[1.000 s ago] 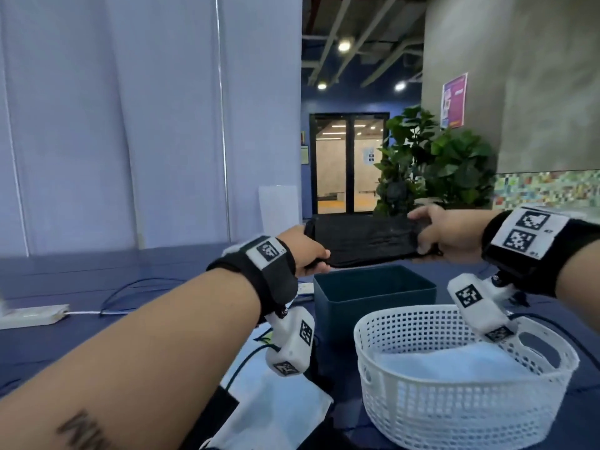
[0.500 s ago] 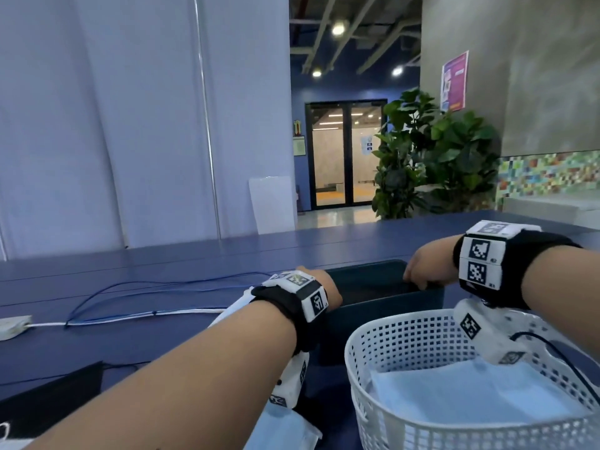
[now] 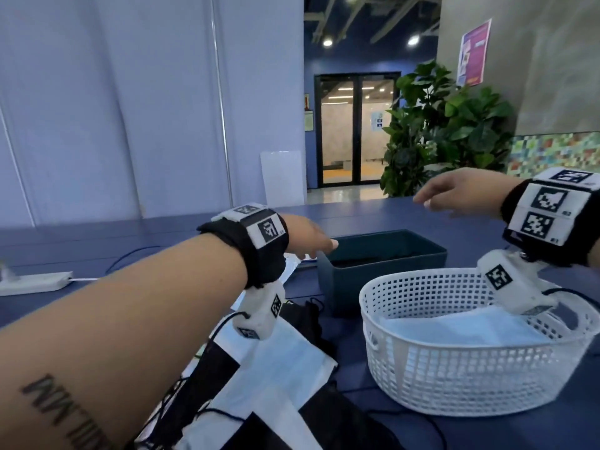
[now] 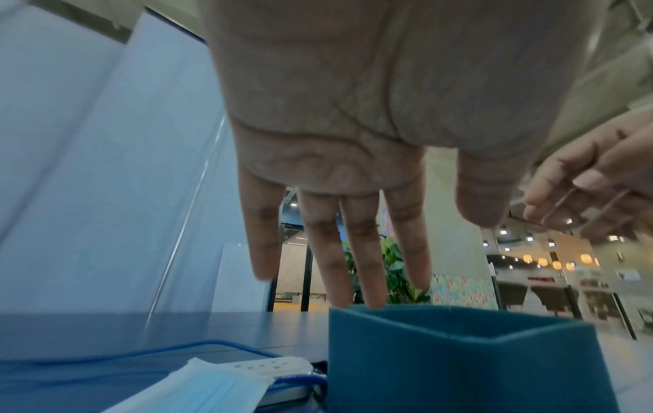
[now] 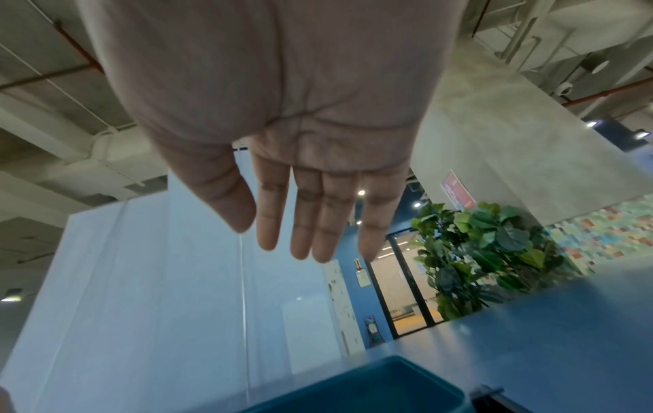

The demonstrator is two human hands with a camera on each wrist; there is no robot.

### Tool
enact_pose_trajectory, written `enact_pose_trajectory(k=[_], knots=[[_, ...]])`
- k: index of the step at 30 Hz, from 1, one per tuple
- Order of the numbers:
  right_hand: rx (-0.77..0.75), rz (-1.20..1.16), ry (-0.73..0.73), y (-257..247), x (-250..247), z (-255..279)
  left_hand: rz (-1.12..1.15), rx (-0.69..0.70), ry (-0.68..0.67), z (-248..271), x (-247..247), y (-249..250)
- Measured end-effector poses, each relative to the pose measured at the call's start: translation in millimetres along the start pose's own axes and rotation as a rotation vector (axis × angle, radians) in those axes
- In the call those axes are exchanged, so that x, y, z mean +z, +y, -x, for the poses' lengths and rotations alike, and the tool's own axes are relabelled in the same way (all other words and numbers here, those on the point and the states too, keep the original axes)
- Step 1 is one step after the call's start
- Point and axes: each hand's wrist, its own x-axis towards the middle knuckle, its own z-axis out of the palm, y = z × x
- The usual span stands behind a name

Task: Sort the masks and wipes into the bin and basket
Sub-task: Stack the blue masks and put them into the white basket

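Observation:
A dark teal bin [image 3: 383,274] stands on the blue table with a black mask [image 3: 373,259] lying inside it. In front of it a white mesh basket [image 3: 454,368] holds light blue masks [image 3: 454,329]. My left hand [image 3: 311,241] hovers at the bin's left rim, fingers [image 4: 339,265] straight and empty, above the bin [image 4: 459,363]. My right hand [image 3: 454,193] is raised above the bin's far right, its fingers [image 5: 310,223] straight and empty over the bin [image 5: 371,391]. More light blue masks [image 3: 282,362] and black masks [image 3: 308,319] lie at the front left.
A white power strip [image 3: 35,280] and blue cables [image 3: 130,254] lie on the table at left. A blue mask [image 4: 198,391] and another power strip [image 4: 268,366] sit beside the bin. Potted plants [image 3: 438,131] stand beyond the table.
Both hands held a black mask stretched above the bin, lowered it in and let go. Now the right hand has lifted away and the left hand has drawn back to the rim.

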Motion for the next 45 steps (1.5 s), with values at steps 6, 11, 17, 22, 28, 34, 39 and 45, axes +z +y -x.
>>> enact_pose_trajectory(k=[6, 11, 17, 22, 28, 34, 39, 45], knots=[[-0.168, -0.092, 0.160, -51.4, -16.7, 46.5, 0.204, 0.032, -0.097, 70.2, -18.0, -32.3], [-0.246, -0.135, 0.083, -100.1, -10.3, 86.9, 0.163, -0.025, -0.116, 129.5, -15.7, -74.5], [-0.223, 0.013, -0.392, -142.2, 40.1, 144.1, 0.235, -0.146, -0.189, 176.3, 20.5, -138.4], [-0.144, 0.212, -0.696, -151.4, 97.9, 170.4, 0.240, -0.183, -0.305, 176.6, 53.9, -144.6], [-0.060, 0.353, -0.768, -152.3, 130.8, 177.7, 0.246, -0.162, -0.192, 143.0, 61.9, -105.3], [-0.108, 0.261, -0.743, -153.3, 142.9, 185.7, -0.174, -0.149, -0.149, 122.8, 71.7, -69.2], [-0.224, 0.240, -0.699, -147.5, 145.6, 190.4, -0.292, -0.032, -0.093, 116.7, 77.4, -60.7], [-0.280, 0.254, -0.674, -147.7, 144.9, 192.3, -0.250, -0.023, -0.145, 124.0, 77.4, -59.8]])
